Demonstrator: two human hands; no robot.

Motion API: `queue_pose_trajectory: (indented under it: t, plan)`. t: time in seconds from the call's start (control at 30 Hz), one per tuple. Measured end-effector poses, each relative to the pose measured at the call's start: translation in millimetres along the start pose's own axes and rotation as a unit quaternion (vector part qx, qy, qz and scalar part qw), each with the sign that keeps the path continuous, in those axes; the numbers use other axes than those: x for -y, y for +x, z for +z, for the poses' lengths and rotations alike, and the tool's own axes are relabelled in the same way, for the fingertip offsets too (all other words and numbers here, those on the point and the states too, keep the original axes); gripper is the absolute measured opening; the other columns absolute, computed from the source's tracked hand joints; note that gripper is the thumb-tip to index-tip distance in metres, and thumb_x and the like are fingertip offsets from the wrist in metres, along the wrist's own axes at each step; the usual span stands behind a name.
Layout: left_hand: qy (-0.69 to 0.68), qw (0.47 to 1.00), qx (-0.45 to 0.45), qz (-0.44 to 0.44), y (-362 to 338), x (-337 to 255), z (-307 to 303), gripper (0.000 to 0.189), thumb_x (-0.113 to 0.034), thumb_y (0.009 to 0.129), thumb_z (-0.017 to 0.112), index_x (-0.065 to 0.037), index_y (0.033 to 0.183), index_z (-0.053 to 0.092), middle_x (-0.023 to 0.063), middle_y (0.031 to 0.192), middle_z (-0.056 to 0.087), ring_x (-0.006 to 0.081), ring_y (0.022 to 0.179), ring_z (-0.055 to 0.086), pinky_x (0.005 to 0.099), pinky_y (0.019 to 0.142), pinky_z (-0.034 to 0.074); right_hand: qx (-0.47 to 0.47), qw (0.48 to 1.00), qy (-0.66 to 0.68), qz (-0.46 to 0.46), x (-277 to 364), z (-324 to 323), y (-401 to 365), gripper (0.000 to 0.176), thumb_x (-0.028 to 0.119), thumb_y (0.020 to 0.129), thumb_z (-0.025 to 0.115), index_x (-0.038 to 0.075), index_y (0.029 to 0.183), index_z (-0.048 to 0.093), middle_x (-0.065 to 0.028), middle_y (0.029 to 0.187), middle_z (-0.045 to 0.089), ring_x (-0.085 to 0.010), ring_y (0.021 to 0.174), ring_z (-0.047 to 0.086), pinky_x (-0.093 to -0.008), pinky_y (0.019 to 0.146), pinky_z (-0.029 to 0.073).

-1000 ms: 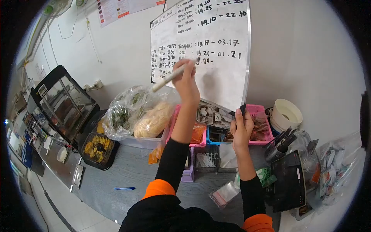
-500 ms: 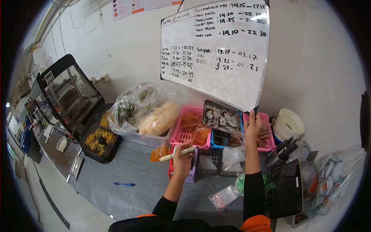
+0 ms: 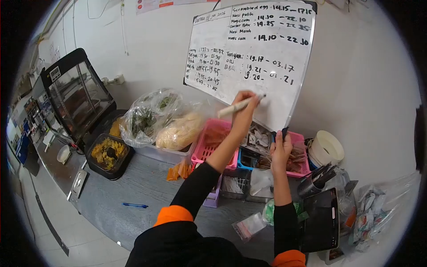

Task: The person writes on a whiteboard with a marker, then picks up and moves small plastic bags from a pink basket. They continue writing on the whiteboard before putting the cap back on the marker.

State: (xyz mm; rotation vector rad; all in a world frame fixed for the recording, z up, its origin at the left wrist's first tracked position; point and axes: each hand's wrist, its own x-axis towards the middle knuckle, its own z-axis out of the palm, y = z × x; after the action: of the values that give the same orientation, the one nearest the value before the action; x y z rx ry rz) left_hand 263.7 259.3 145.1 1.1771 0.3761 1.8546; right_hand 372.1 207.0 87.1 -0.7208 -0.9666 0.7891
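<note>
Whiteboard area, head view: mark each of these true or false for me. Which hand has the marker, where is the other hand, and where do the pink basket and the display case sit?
1. The left hand holds a marker with its tip at the whiteboard. True.
2. The right hand rests on the blue pen. False: it grips the whiteboard's lower corner, and the pen lies alone on the grey counter.
3. A pink basket sits on the counter below the whiteboard. True.
4. The glass display case stands to the right of the whiteboard. False: it is far to the picture's left.
</note>
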Motion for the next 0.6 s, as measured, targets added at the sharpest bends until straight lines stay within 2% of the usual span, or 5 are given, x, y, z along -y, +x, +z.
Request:
queue_pose_trajectory:
  t: [0.07, 0.2, 0.27, 0.37, 0.6]
  plan:
    - [-0.035, 0.995, -0.028, 0.09, 21, 1, 14, 0.009, -0.006, 0.073, 0.053, -0.003, 0.077, 0.046, 0.0021, 0.071, 0.049, 0.0082, 0.066, 0.048, 0.0172, 0.058, 0.038, 0.007, 0.999, -0.033, -0.029, -3, -3, 1, 0.014, 0.021, 0.08, 0.048, 0.008, 0.078, 0.044, 0.0066, 0.049, 0.034, -0.001, 0.037, 0.028, -0.0168, 0.032, 0.021]
    - [-0.064, 0.995, -0.03, 0.068, 35, 0, 25, 0.009, -0.006, 0.072, 0.053, -0.003, 0.075, 0.045, 0.0017, 0.068, 0.048, 0.0068, 0.063, 0.046, 0.0169, 0.055, 0.037, 0.012, 0.997, -0.04, -0.059, -6, -3, 2, 0.014, 0.019, 0.08, 0.048, 0.006, 0.082, 0.046, 0.0065, 0.052, 0.036, -0.0007, 0.039, 0.029, -0.0163, 0.033, 0.021]
    - [0.002, 0.994, -0.057, 0.091, 33, 2, 26, 0.009, -0.006, 0.072, 0.053, -0.003, 0.073, 0.045, 0.0008, 0.065, 0.046, 0.0051, 0.057, 0.043, 0.0169, 0.05, 0.035, 0.009, 0.995, -0.055, -0.087, -10, -4, 3, 0.016, 0.018, 0.08, 0.048, 0.003, 0.087, 0.048, 0.0057, 0.057, 0.04, -0.0007, 0.041, 0.03, -0.016, 0.035, 0.022]
    - [-0.004, 0.995, -0.032, 0.091, 33, 4, 23, 0.008, -0.007, 0.073, 0.052, -0.003, 0.072, 0.045, 0.0003, 0.064, 0.045, 0.0041, 0.054, 0.04, 0.0171, 0.046, 0.033, -0.001, 0.997, -0.048, -0.066, -10, -4, 1, 0.018, 0.017, 0.08, 0.048, 0.002, 0.09, 0.048, 0.0053, 0.06, 0.042, -0.001, 0.042, 0.03, -0.0163, 0.035, 0.023]
    - [-0.018, 0.996, -0.034, 0.077, 35, 3, 25, 0.007, -0.006, 0.072, 0.052, -0.003, 0.072, 0.046, 0.0005, 0.064, 0.047, 0.004, 0.054, 0.041, 0.0167, 0.047, 0.034, -0.001, 0.998, -0.044, -0.047, -6, -1, -2, 0.015, 0.018, 0.08, 0.048, 0.004, 0.084, 0.048, 0.0058, 0.053, 0.037, -0.0009, 0.041, 0.029, -0.0163, 0.035, 0.022]
